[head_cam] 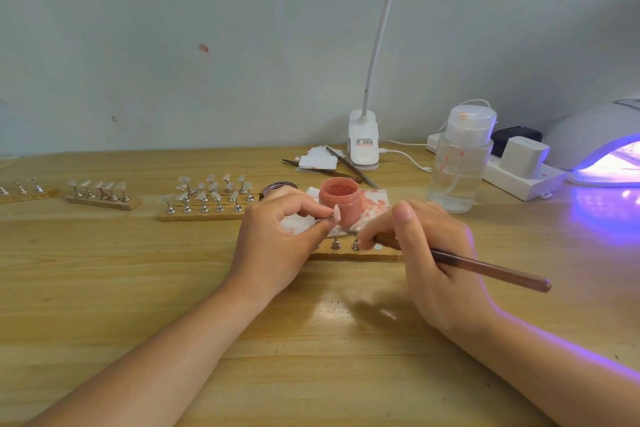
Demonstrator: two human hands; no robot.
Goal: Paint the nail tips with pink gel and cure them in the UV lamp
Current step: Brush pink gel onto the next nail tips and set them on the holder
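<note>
A lit UV lamp [602, 149] glows at the table's [138, 288] right edge. Mid-table, the right hand [429, 260] grips a brush [491, 269]; the left hand [277, 239] pinches a nail tip [336, 212] before the open pink gel jar [339, 199].

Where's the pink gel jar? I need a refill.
Head view, table centre: the open pink gel jar stands on a stained wipe, just behind the left hand.
</note>
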